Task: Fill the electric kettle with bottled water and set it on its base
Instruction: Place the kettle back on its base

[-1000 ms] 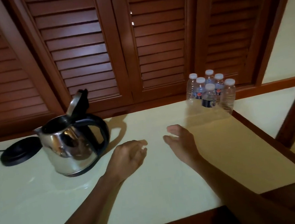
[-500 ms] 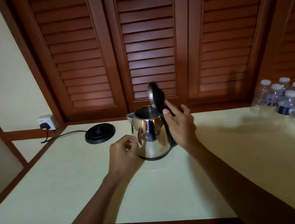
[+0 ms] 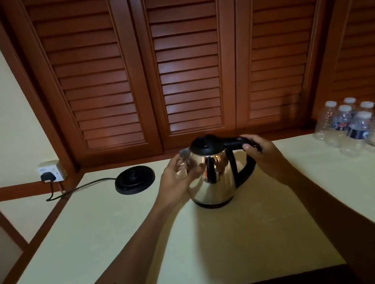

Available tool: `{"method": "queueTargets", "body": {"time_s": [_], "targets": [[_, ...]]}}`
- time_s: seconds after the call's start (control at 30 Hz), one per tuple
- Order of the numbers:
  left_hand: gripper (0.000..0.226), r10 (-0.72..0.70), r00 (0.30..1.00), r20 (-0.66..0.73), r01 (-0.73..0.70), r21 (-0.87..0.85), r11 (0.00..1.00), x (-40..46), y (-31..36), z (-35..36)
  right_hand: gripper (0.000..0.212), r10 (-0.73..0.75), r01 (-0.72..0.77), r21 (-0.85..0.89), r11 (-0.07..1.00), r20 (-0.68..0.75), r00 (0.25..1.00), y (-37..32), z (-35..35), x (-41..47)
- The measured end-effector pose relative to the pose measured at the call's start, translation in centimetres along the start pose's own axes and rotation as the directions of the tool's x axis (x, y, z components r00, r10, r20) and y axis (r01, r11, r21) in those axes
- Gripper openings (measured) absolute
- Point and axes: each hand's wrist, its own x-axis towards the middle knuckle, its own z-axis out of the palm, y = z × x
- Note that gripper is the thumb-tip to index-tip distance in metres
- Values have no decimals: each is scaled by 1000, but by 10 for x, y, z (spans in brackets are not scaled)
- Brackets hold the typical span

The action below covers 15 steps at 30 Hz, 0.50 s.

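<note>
A shiny steel electric kettle [image 3: 213, 181] with a black lid and handle stands upright on the pale tabletop [image 3: 100, 250], its lid down. My right hand [image 3: 263, 155] is wrapped over the top of the black handle. My left hand [image 3: 177, 179] rests against the kettle's left side by the spout, fingers spread. The round black base [image 3: 135, 180] lies to the left of the kettle, apart from it, with its cord running to a wall socket [image 3: 49, 172]. Several clear water bottles [image 3: 355, 128] with white caps stand in a cluster at the far right.
Brown louvred wooden doors [image 3: 186, 57] close off the back of the table. A wooden rim runs along the table's near and left edges. A lower pale ledge lies beyond the right edge, past the bottles.
The kettle's lid, upright before, is now down. My right hand moved from the lid to the handle top. My left hand opened against the kettle's side. The view swung left earlier.
</note>
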Motion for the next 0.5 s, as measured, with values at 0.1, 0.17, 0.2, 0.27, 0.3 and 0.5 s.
{"method": "queueTargets", "body": {"time_s": [0.1, 0.17, 0.2, 0.27, 0.3, 0.5], "targets": [[86, -17, 1000, 6, 18, -55, 998, -1, -5, 11, 39, -18, 23, -46, 999, 93, 995, 1, -14, 4], [101, -33, 999, -1, 33, -59, 998, 1, -12, 15, 44, -34, 40, -56, 998, 117, 993, 3, -17, 6], [104, -38, 999, 3, 38, -72, 997, 3, -15, 15, 41, -42, 49, -55, 997, 119, 992, 5, -17, 7], [102, -71, 997, 19, 73, -121, 990, 6, -17, 16, 33, -50, 54, -39, 998, 93, 994, 10, -17, 8], [99, -87, 996, 26, 90, -144, 986, 8, -17, 17, 35, -43, 44, -8, 999, 70, 997, 13, -17, 8], [111, -131, 986, 104, 143, -110, 984, 13, -15, 14, 56, -6, -18, 261, 965, 91, 996, 21, -19, 7]]}}
